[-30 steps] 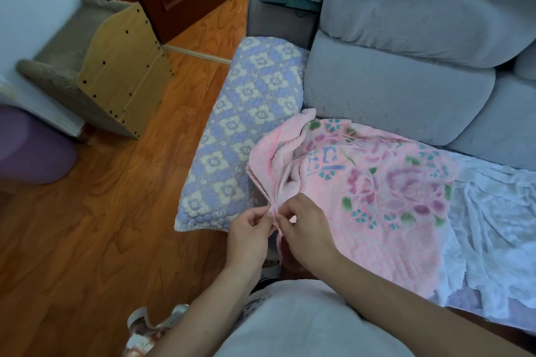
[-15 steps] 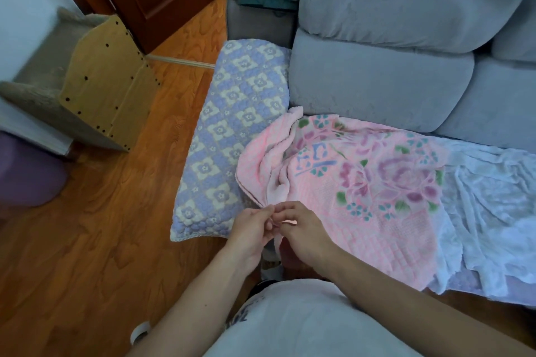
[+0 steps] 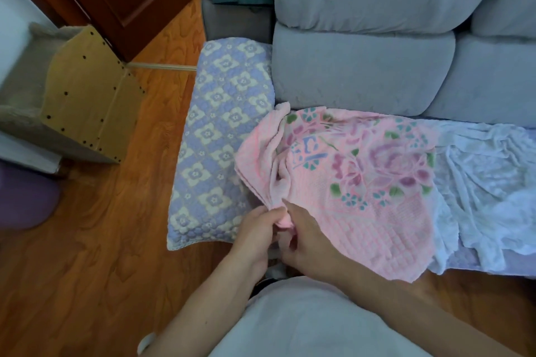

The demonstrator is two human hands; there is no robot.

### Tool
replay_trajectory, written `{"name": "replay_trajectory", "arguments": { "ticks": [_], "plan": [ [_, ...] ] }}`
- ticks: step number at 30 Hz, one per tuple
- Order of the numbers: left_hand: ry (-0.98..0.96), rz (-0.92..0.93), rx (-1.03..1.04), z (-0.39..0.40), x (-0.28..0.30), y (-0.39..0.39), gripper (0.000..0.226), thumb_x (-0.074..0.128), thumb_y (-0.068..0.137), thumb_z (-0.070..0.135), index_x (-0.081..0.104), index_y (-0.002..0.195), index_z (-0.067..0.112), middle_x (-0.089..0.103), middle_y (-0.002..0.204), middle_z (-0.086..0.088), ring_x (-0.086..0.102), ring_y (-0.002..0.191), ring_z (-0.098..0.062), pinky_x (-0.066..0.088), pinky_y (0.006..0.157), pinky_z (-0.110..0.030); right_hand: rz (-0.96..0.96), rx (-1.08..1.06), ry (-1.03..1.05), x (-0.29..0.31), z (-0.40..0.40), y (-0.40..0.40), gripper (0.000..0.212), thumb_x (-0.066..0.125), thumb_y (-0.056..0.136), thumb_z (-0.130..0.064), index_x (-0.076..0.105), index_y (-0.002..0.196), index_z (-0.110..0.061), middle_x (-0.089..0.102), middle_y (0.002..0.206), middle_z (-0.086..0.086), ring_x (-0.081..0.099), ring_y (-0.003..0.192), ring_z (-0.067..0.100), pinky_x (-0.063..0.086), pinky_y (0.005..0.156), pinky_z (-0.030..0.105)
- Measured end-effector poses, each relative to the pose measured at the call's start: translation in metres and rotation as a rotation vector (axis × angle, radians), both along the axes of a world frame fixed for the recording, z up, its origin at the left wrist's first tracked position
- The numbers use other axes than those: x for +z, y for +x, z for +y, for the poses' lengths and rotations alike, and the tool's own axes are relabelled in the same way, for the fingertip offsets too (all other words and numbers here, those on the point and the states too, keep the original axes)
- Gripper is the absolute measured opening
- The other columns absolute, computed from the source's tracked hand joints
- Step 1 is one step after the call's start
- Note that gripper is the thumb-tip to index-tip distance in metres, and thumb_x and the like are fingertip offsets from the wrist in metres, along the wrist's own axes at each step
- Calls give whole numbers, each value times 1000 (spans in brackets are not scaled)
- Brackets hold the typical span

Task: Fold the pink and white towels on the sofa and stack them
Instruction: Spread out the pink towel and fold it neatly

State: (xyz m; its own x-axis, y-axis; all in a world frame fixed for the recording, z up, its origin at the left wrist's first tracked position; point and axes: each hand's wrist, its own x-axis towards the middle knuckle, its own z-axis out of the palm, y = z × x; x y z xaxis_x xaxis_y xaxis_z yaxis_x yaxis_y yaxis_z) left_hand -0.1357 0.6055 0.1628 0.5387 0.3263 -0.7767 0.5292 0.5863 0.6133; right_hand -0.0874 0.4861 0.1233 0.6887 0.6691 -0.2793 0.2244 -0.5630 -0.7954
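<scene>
Hands are meeting at one bunched corner of the pink towel (image 3: 362,182): left hand (image 3: 256,236) and right hand (image 3: 309,243) both pinching it, likely to find the edge. Pink towel is lying on the sofa (image 3: 362,72) seat, overlapping the white towel (image 3: 487,182).

Pink floral towel (image 3: 362,182), white towel (image 3: 490,191), grey sofa (image 3: 362,66).

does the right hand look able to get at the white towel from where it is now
Probably yes, once it lets go: the right hand pinches the pink towel, and the white towel lies uncovered just beyond it on the sofa seat, with nothing between.
</scene>
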Motion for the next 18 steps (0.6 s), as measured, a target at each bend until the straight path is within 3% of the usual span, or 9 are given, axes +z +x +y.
{"name": "replay_trajectory", "arguments": {
  "ticks": [2, 4, 7, 9, 11, 13, 16, 18],
  "plan": [
    [-43, -93, 36, -11, 18, 15, 14, 66, 88, 15, 71, 94, 2, 70, 83, -16, 66, 74, -24, 49, 57, -24, -172, -131, 104, 8, -2, 9, 68, 69, 76, -12, 49, 142, -12, 57, 129, 4, 54, 118, 13, 45, 102, 37],
    [35, -177, 9, -20, 34, 34, 15, 68, 87, 15, 75, 91, 3, 75, 86, -15, 71, 80, -23, 55, 69, -31, -309, -243, 175, 31, -3, 32, 63, 74, 75, 3, 58, 135, -13, 62, 121, 1, 57, 111, 8, 46, 96, 23],
    [357, -337, -188, -24, 56, 64, 39, 71, 74, 56, 77, 82, 18, 73, 98, -13, 69, 97, -19, 54, 93, -42, -289, -361, 262, 80, -15, 66, 52, 66, 82, 10, 69, 121, -25, 69, 114, -18, 63, 107, -4, 47, 91, 13],
    [619, -432, -308, -20, 66, 85, 42, 64, 73, 65, 72, 93, 29, 59, 117, -1, 56, 116, -12, 43, 107, -34, -341, -406, 282, 115, -29, 90, 50, 63, 86, 9, 68, 112, -33, 66, 109, -30, 63, 105, -8, 45, 92, 9],
    [894, -563, -391, -13, 83, 106, 39, 66, 74, 56, 60, 106, 33, 45, 121, 9, 47, 120, -4, 35, 107, -19, -361, -382, 292, 162, -46, 116, 49, 61, 89, 11, 67, 107, -34, 69, 101, -34, 63, 101, -11, 45, 89, 8],
    [970, -709, -481, -10, 107, 133, 44, 69, 74, 51, 57, 113, 33, 50, 115, 12, 52, 111, -4, 42, 99, -20, -415, -323, 301, 211, -63, 144, 40, 59, 91, 11, 70, 109, -23, 73, 103, -21, 65, 103, -5, 44, 91, 11],
    [1028, -886, -431, -25, 149, 179, 32, 70, 78, 48, 65, 96, 21, 63, 96, 7, 61, 92, -12, 49, 83, -33, -557, -332, 299, 284, -80, 174, 38, 54, 95, 9, 70, 108, -23, 73, 105, -14, 66, 105, 2, 46, 92, 15],
    [1135, -995, -287, -43, 184, 203, 26, 72, 85, 42, 67, 87, 17, 63, 96, 4, 61, 89, -13, 49, 81, -32, -678, -412, 350, 327, -93, 190, 35, 51, 96, 6, 70, 102, -24, 72, 101, -15, 65, 98, -2, 46, 87, 13]
  ]
}}
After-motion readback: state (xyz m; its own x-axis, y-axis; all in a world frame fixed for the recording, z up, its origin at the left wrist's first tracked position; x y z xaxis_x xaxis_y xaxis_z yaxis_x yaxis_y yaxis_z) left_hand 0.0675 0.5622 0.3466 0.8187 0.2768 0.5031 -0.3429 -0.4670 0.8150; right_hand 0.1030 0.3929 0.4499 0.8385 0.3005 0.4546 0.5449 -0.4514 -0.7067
